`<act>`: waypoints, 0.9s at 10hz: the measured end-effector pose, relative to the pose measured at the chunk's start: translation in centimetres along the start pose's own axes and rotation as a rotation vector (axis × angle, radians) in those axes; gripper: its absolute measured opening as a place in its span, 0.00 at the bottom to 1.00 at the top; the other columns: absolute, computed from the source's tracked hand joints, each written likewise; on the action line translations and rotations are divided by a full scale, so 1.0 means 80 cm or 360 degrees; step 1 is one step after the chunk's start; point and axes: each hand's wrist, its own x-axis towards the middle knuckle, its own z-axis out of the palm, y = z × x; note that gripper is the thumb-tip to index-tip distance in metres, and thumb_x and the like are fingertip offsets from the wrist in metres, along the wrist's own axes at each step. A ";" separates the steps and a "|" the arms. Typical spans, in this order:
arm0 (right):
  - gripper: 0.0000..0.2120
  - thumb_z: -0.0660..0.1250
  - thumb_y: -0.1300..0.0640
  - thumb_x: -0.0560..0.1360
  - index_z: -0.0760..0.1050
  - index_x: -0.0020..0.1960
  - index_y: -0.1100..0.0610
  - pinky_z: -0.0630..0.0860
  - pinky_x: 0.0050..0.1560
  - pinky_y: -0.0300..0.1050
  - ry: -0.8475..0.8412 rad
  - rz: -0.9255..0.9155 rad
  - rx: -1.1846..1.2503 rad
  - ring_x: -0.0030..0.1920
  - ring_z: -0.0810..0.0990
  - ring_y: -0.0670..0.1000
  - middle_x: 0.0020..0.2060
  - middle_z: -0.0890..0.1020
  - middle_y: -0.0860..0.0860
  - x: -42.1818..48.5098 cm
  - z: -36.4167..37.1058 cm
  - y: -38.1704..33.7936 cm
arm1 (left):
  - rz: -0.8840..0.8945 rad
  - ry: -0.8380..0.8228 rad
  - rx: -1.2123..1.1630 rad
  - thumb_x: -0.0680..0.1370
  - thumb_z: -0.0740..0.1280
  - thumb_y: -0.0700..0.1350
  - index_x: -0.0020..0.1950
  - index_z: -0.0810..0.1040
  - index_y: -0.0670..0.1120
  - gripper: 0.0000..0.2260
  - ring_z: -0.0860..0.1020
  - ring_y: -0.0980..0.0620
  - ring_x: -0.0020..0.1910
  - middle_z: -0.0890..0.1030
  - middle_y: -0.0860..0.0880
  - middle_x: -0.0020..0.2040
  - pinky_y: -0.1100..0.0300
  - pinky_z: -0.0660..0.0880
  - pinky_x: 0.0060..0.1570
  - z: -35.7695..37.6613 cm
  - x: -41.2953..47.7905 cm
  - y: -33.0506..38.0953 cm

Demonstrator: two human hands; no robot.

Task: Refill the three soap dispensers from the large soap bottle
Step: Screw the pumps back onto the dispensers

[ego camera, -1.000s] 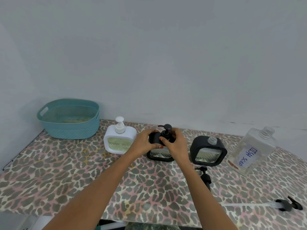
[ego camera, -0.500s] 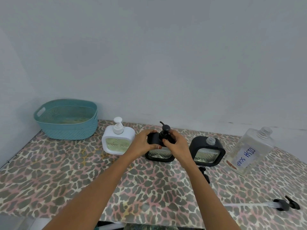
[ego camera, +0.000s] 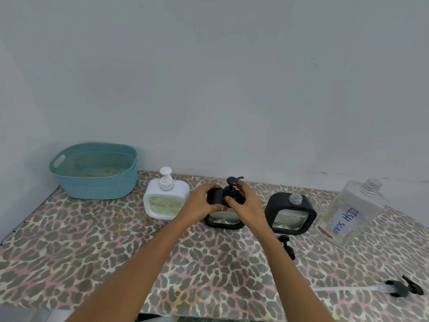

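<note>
Here, by label:
Left hand point(ego camera: 201, 204): wrapped around the upper left shoulder of the middle black dispenser point(ego camera: 224, 214); fingers curled over the top edge, thumb pressed on the front face, clenched on the body.
Right hand point(ego camera: 245, 201): fingers pinched around the collar of the black pump head point(ego camera: 232, 184), thumb tip touching the dispenser top just beside the left thumb.
Black pump head: upright between the two sets of fingers, seated on the neck, spout pointing right above the right fingertips.
Middle black dispenser: standing on the leopard-print tablecloth point(ego camera: 92, 247), directly under both hands; only its clear patterned window visible below the knuckles.
White dispenser point(ego camera: 166, 199): just left of the left-hand fingers, not touching them; white pump on, greenish soap behind the window.
Right black dispenser point(ego camera: 290, 213): just right of the right wrist, bare threaded neck, no pump on.
Loose black pump point(ego camera: 287, 246): lying on the cloth below the right dispenser, beside the right forearm.
Large soap bottle point(ego camera: 350, 211): well right of the right fingers, leaning, cap off, label reading DISH SOAP; nearly drained, as far as can be told.
Long-tube pump point(ego camera: 400, 288): lying flat near the cloth's right edge, far from both hands.
Teal basket point(ego camera: 92, 171): well left of the left fingers, against the wall.
</note>
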 end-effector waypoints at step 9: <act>0.14 0.69 0.61 0.71 0.73 0.56 0.61 0.69 0.41 0.29 0.0128 0.0000 -0.0072 0.48 0.75 0.48 0.48 0.78 0.52 0.004 0.002 0.004 | 0.0006 0.0018 0.0045 0.67 0.76 0.44 0.64 0.72 0.45 0.28 0.72 0.52 0.62 0.74 0.48 0.63 0.65 0.65 0.57 0.000 -0.003 0.004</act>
